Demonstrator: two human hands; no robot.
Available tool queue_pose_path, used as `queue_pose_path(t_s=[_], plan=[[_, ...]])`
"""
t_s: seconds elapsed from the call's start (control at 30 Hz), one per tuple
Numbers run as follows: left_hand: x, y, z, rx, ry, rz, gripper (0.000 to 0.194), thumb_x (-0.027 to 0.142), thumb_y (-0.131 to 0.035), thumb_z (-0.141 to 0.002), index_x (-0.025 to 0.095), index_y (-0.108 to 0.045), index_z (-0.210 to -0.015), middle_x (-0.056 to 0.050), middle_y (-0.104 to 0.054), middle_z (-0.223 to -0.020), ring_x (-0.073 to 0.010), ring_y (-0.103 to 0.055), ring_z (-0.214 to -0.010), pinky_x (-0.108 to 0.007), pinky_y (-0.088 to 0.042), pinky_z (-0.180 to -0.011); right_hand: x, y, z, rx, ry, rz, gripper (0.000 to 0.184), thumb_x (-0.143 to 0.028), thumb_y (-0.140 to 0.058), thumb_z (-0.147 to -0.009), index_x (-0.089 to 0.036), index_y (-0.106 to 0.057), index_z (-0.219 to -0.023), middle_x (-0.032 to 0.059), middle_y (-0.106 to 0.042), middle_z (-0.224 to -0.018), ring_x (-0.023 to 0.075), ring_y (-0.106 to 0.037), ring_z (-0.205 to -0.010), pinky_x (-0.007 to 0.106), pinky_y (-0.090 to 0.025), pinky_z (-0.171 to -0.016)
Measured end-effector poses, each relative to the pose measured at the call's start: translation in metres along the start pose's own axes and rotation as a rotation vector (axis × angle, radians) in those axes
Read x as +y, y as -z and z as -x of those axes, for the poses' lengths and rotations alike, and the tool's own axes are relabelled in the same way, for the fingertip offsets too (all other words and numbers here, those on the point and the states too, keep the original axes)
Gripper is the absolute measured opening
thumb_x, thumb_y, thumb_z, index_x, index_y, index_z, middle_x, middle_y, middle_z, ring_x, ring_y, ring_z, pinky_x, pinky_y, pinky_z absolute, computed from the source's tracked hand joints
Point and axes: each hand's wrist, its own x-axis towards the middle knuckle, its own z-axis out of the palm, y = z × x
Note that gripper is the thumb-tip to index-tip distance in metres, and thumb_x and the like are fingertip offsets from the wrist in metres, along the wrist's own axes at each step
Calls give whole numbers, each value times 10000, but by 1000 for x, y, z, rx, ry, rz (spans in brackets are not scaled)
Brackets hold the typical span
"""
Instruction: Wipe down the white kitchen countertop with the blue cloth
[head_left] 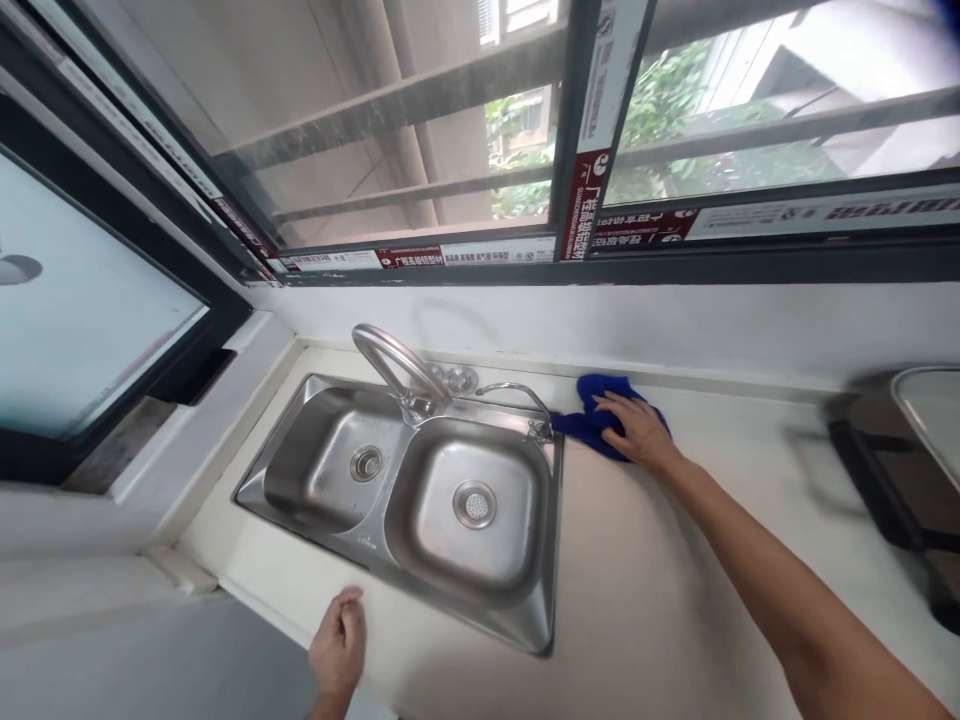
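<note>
Right hand [636, 428], spread apart, rests on the blue cloth [596, 388], long axis sideways, narrow end pointing left

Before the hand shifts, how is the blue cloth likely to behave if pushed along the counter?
The crumpled dark-blue cloth looks floppy; its loose folds would probably bunch rather than slide as one piece. It seems unlikely to roll, since it lies spread on the flat cream counter under the right hand.

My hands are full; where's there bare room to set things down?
Bare: the cream countertop between the blue cloth under the right hand and the dark, black-edged object; also right of the steel double sink. Crowded: the sink's back edge, with a curved metal faucet and a slim tap.
</note>
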Motion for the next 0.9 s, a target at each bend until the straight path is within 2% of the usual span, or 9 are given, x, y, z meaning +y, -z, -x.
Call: queue_pose_path(t_s=[0.1,0.23,0.3,0.4,0.5,0.57,0.67,0.77,0.9], plan=[[3,0,1,-4,0,7,254,253,-466,-909,235,-719,-934,16,-720,-773,-134,-619,-647,-225,-422,-610,-25,8,51,96,-59,120,360,-256,-443,-872,-189,-564,-1204,106,-610,-1380,239,-479,-1361,472,-315,-1143],[2,-2,2,-40,4,-5,273,247,-453,-945,220,-721,-986,17,-684,-712,-122,-572,-604,-221,-369,-585,-80,10,108,155,-89,260,388,-296,-484,-892,-175,-541,-1256,120,-584,-1407,266,-460,-1377,473,-317,-1137],[1,-3,3,-55,-2,0,280,240,-449,-953,217,-724,-1002,10,-685,-719,-125,-567,-606,-227,-360,-588,-107,8,133,179,-104,310,387,-297,-496,-900,-167,-546,-1262,133,-599,-1380,279,-497,-1336,468,-349,-1098],[-1,-5,3,-63,-14,23,278,219,-457,-946,223,-728,-1010,5,-691,-739,-131,-573,-614,-235,-360,-593,-137,2,164,251,-174,377,362,-265,-497,-919,-151,-556,-1258,142,-656,-1272,295,-575,-1223,464,-395,-1013],[-4,-7,5,-55,-46,51,283,215,-458,-936,223,-733,-1002,4,-687,-729,-136,-584,-620,-240,-378,-605,-156,-9,176,265,-203,289,342,-295,-479,-949,-138,-580,-1235,151,-693,-1159,284,-634,-1082,426,-456,-933],[-6,-8,6,-39,-76,69,292,227,-449,-936,221,-734,-997,2,-689,-726,-140,-596,-627,-243,-396,-616,-169,-21,168,261,-247,152,361,-369,-453,-971,-139,-600,-1206,156,-702,-1114,269,-656,-996,406,-489,-895],[-10,-10,7,-18,-118,88,300,249,-440,-933,223,-733,-991,-3,-708,-749,-147,-624,-654,-246,-427,-638,-195,-40,136,250,-395,-73,485,-521,-391,-978,-149,-607,-1202,157,-704,-1117,267,-669,-969,406,-519,-879],[-12,-11,8,0,-147,93,303,258,-435,-925,231,-733,-969,-6,-736,-799,-151,-658,-693,-247,-463,-670,-223,-59,88,232,-551,-254,600,-621,-342,-959,-148,-601,-1221,152,-709,-1098,272,-677,-950,411,-530,-855],[-14,-13,9,53,-186,93,308,261,-426,-928,236,-732,-954,-12,-763,-864,-158,-698,-742,-251,-508,-712,-247,-84,17,368,-629,-327,636,-634,-337,-956,-122,-601,-1223,183,-699,-1111,286,-667,-968,419,-513,-873]])
